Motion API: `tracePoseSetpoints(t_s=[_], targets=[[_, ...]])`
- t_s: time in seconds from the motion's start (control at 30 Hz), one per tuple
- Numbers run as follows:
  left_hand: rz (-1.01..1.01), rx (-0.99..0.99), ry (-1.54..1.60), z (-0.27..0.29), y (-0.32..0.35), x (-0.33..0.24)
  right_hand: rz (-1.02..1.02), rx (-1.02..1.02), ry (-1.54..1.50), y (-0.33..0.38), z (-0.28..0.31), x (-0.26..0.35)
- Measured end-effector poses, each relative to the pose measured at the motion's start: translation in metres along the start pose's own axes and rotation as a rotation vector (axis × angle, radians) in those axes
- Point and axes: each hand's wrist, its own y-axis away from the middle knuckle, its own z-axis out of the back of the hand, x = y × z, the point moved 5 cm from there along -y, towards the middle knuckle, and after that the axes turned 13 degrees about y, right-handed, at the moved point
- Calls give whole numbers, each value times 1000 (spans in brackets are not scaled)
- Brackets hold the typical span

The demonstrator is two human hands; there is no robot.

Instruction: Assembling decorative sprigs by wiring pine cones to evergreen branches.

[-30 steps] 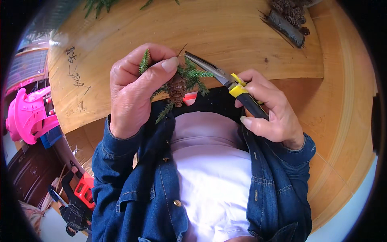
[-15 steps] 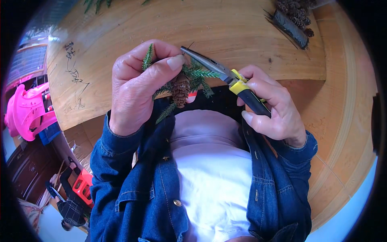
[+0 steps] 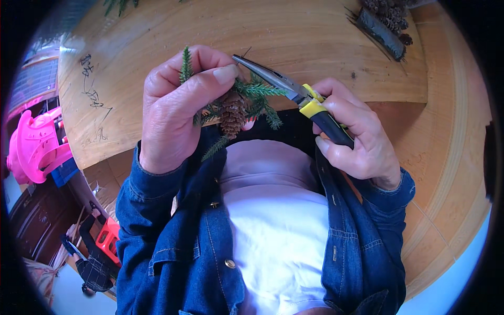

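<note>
My left hand (image 3: 170,113) is closed, pinching a green pine sprig (image 3: 265,90) between thumb and forefinger. A brown pine cone (image 3: 232,116) hangs point down among its needles, below my thumb. In my right hand (image 3: 362,139) are long-nose pliers (image 3: 286,84) with yellow and black handles, my fingers wrapped round the grips. Their jaws point up and left, with the tip just beside my left thumb and forefinger. A thin dark wire (image 3: 246,52) sticks up by the tip. Whether the jaws grip the wire I cannot tell.
A wooden table (image 3: 294,31) with dark handwriting at its left lies beyond my hands. At the far right are a bundle of dark wires (image 3: 380,35) and several pine cones (image 3: 391,18). Leftward stand a pink chair (image 3: 37,149) and a red stool (image 3: 108,240), near another person (image 3: 94,270).
Both hands keep their grips. My left hand, the sprig and the plier tip have shifted slightly up and left in the picture.
</note>
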Motion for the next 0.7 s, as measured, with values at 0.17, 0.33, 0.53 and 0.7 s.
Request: tracePoseSetpoints(t_s=[0.17, 0.33, 0.53, 0.7], targets=[[-10, -17, 92, 3, -5, 5, -48, 13, -40, -2, 0, -1], [-45, -9, 82, 5, -6, 4, 15, -6, -22, -4, 3, -1], [-20, -44, 108, 4, -9, 6, 48, -7, 33, -8, 5, -4], [17, -68, 106, 10, -13, 7, 62, -84, 189, -10, 1, 0]])
